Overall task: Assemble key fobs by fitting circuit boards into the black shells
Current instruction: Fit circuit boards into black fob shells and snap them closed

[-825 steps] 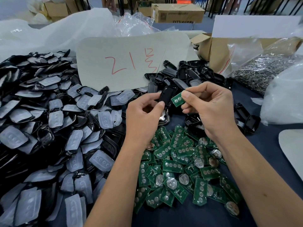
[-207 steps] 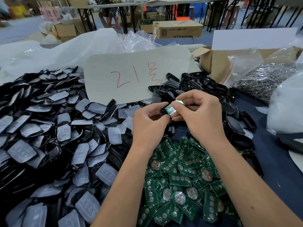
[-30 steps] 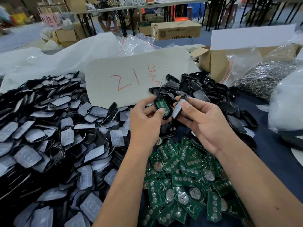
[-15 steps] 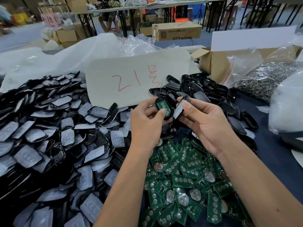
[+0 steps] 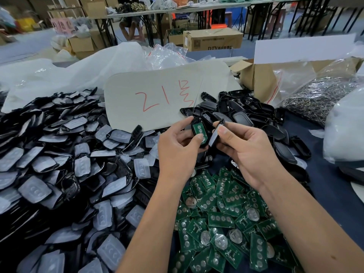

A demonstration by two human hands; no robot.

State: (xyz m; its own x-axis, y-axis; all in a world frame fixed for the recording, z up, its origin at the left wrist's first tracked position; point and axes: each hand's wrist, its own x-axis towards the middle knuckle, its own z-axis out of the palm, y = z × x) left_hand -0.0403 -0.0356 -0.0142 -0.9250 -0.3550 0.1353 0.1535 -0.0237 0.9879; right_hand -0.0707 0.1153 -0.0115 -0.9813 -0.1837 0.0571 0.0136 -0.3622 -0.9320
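The left hand (image 5: 178, 150) grips a black shell (image 5: 199, 133) with a green circuit board (image 5: 201, 131) seated face-up inside. The right hand (image 5: 250, 148) pinches a second shell half (image 5: 214, 134) edge-on, just beside the first, a narrow gap between. Both are held above the loose board pile (image 5: 226, 223).

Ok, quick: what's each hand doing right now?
Left hand: holds a black shell with a green board seated in it.
Right hand: pinches a second shell piece.
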